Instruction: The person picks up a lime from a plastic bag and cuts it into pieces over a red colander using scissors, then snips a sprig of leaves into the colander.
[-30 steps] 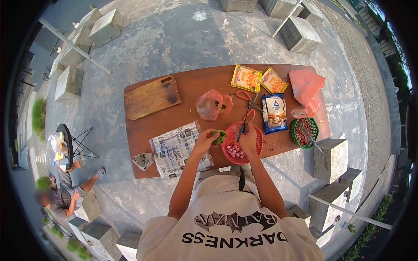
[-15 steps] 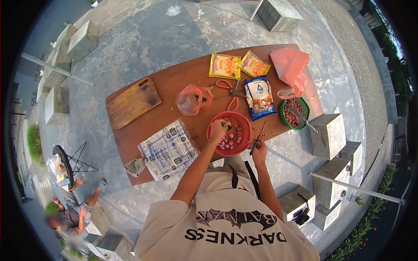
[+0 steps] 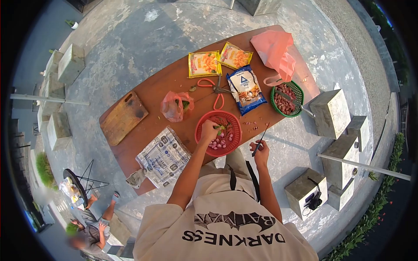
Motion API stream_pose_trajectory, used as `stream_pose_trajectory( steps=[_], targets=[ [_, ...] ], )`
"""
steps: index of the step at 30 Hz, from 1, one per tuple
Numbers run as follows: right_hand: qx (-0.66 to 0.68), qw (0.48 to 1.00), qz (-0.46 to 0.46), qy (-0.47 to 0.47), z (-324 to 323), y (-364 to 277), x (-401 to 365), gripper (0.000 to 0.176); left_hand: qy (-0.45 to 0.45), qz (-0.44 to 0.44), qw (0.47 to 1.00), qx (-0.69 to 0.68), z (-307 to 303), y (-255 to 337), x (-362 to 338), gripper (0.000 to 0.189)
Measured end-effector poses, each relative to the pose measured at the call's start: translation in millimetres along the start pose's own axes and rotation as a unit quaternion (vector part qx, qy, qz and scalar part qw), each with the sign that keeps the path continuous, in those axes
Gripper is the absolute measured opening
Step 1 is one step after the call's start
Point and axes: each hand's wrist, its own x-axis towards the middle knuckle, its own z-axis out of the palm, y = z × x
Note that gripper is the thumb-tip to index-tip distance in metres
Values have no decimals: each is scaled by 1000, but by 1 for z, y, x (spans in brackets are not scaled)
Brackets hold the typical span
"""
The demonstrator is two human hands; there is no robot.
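My left hand reaches into a red plastic basket, its fingers closed on a small green piece whose kind I cannot make out. Peeled shallots lie in the lower part of that basket, with small red and green bits above them. To the right, beyond the table's front edge, my right hand grips a knife, its thin dark blade pointing up and away from me.
On the brown table are a cutting board, newspaper, a plastic bag, red-handled scissors, two yellow packets, a blue-white packet, a pink bag and a green basket of shallots. A person sits at lower left.
The view has shifted, so the table sits further left and is more tilted. My left hand stays in the red basket with the green piece lower among the contents. The knife has moved slightly away from the basket.
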Motion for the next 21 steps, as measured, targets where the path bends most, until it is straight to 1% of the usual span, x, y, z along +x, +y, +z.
stream_pose_trajectory(
  steps=[1,2,4,5,6,8,9,10,12,13,14,16,17,19,20,21],
  targets=[
    [10,1000,8,8,-4,-1,-1,28,52,97,993,37,13,-14,2,13],
    [19,1000,15,15,-7,-3,-1,27,47,99,993,40,26,-27,1,13],
    [17,1000,20,14,-16,6,4,28,38,96,994,27,24,-11,-3,11],
    [10,1000,22,9,-22,9,8,29,-8,2,1000,23,23,-3,-5,12],
    [12,1000,22,7,-26,9,13,29,-6,2,1000,25,15,13,-6,12],
    [9,1000,19,3,-35,9,19,29,-15,-96,995,-7,5,33,-10,12],
    [12,1000,19,0,-40,9,22,29,35,-61,997,-14,4,34,-10,14],
    [9,1000,28,4,-44,9,26,29,38,-60,997,-10,2,35,-8,14],
    [10,999,38,9,-49,7,38,29,132,32,990,-30,0,41,0,17],
    [19,999,42,10,-52,7,42,28,109,-8,992,-59,-10,70,5,18],
    [26,999,46,9,-56,8,44,28,110,-11,992,-58,-8,80,17,18],
    [29,999,45,-2,-63,6,53,28,72,65,993,-65,-4,94,46,16],
    [34,998,44,-8,-65,5,56,28,78,61,993,-64,0,98,58,16],
    [36,998,42,-16,-71,9,65,28,4,97,995,29,13,93,87,15],
    [39,998,41,-15,-75,12,72,28,7,96,995,31,19,90,98,15],
    [40,998,43,-17,-80,11,77,28,-35,70,995,63,26,86,107,16]
  ],
)
